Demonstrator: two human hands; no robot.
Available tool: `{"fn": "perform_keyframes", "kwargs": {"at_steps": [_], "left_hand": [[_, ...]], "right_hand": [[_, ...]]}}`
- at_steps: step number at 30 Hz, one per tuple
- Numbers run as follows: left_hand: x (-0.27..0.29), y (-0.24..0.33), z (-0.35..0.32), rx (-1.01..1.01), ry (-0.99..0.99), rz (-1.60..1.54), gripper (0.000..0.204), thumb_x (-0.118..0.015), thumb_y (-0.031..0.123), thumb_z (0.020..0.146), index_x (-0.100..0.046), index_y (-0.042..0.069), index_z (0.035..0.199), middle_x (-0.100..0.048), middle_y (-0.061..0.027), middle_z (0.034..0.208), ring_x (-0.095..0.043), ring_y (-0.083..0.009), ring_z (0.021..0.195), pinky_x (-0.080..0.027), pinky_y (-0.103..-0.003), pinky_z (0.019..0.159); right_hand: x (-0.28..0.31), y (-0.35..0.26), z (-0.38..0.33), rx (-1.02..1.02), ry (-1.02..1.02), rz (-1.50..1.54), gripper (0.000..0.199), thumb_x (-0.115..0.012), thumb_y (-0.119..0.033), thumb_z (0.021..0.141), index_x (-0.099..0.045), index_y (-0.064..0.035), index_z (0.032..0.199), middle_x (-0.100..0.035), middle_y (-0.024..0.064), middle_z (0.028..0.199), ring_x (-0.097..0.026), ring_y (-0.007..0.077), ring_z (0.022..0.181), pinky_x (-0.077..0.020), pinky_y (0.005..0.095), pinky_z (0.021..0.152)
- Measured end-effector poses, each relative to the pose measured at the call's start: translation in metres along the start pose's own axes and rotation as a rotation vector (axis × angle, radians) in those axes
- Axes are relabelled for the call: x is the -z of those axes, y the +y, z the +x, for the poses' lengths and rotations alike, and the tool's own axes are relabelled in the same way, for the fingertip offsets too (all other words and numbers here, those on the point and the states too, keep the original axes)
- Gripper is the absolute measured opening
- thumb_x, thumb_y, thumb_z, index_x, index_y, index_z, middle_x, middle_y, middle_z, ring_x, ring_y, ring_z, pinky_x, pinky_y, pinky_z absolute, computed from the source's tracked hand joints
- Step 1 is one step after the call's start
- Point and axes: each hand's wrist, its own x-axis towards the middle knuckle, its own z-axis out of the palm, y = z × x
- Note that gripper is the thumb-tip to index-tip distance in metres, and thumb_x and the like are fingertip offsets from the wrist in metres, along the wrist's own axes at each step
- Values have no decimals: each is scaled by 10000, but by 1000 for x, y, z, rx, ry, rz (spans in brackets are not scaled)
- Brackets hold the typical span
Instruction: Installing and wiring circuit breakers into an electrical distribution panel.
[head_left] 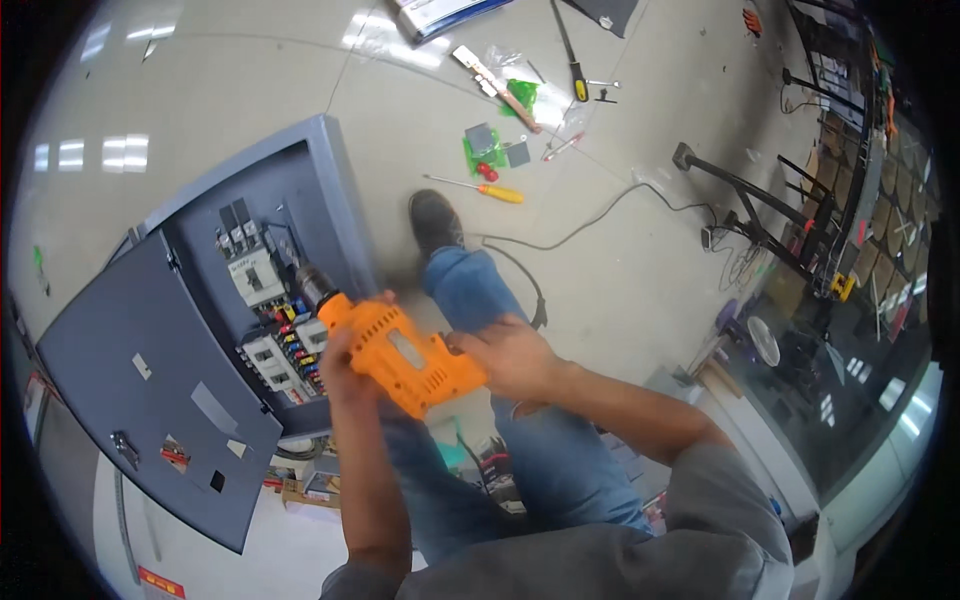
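An orange corded-style power drill (425, 375) is held in both my hands over an open grey electrical cabinet (345, 190). My right hand (515, 358) wraps round its handle at the trigger. Under the front of the drill body, my left hand (348, 368) grips it, with part of its fingers hidden. The dark chuck (315, 284) points up and left into the cabinet, beside a white circuit breaker (256, 277). Whether the bit touches anything, I cannot tell. More breakers (272, 362) with coloured terminals sit below. The cabinet door (150, 400) hangs open to the left.
On the tiled floor lie a yellow screwdriver (500, 193), a larger black-and-yellow screwdriver (579, 82), green packets (482, 150) and a copper-coloured bar (520, 108). A black cable (600, 222) runs across the floor to the right. A black metal frame (745, 190) stands at right.
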Motion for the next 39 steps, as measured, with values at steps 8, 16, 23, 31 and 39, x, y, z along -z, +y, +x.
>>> {"fn": "perform_keyframes", "kwargs": {"at_steps": [8, 16, 23, 31, 39], "left_hand": [[-75, -1, 19, -8, -167, 24, 554, -692, 176, 826, -473, 20, 1310, -645, -190, 1069, -612, -352, 1099, -515, -549, 919], [-137, -50, 14, -39, -189, 400, 394, -706, 84, 817, -542, 41, 1173, -627, -106, 848, -648, -348, 970, -520, -501, 880], [-117, -100, 41, -110, 74, 428, 221, -690, 210, 901, -575, 44, 992, -608, -90, 702, -679, -300, 825, -561, -454, 752], [-10, -181, 175, -224, 24, 321, 156, -660, 152, 911, -576, 29, 957, -630, -104, 747, -670, -279, 764, -573, -429, 689], [38, -237, 247, -259, 42, 403, 198, -725, 112, 816, -588, 24, 929, -626, -85, 760, -672, -248, 792, -552, -366, 719]], "right_hand": [[40, 31, -48, 9, 169, -48, 514, -629, -81, 756, -544, -130, 1260, -641, 56, 967, -613, 212, 934, -388, 389, 930], [37, 60, -106, -25, 262, -28, 625, -670, -48, 712, -520, -110, 1315, -652, 81, 1017, -599, 266, 1002, -375, 411, 991], [53, 176, -85, -107, 468, 302, 637, -745, -205, 774, -505, -96, 1354, -657, 117, 1077, -589, 323, 1030, -459, 432, 928], [72, 550, 68, -254, 870, -560, 554, -565, -47, 828, -516, -132, 1373, -597, 204, 1213, -550, 386, 1117, -468, 464, 964], [81, 630, 110, -308, 869, -423, 400, -522, -117, 897, -557, -98, 1295, -593, 261, 1195, -572, 443, 1079, -476, 473, 929]]}}
